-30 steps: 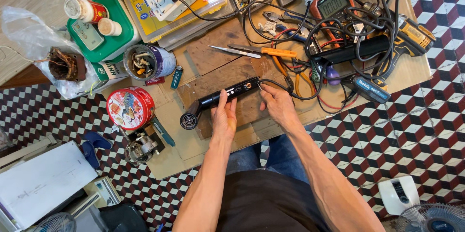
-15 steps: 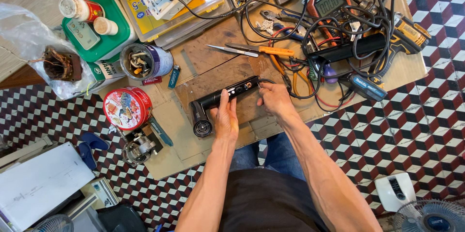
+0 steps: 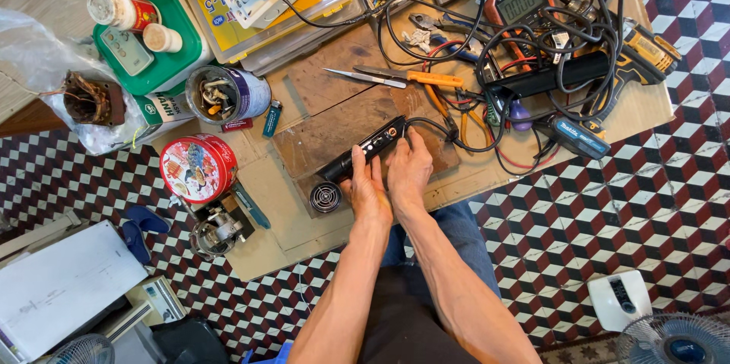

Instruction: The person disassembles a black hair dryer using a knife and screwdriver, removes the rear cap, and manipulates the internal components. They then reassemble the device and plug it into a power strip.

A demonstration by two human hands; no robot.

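Both hands on the black hair dryer (image 3: pixel 363 157), lying on the wooden board (image 3: pixel 327 132) mid-worktop, round grille end toward the body. Left hand (image 3: pixel 367 190) with fingers wrapped on the barrel; right hand (image 3: pixel 409 170) with fingers closed on the rear end near the black cord (image 3: pixel 437 132). Risk, likely: cord snagging the orange pliers (image 3: pixel 426 79), dragging tools across the board.

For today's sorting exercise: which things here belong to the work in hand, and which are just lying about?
In hand:
- black hair dryer, held by the left hand and right hand
- its black cord
- wooden board under it

Lying about:
- round red tin
- orange-handled scissors
- multimeter
- yellow drill
- green tray
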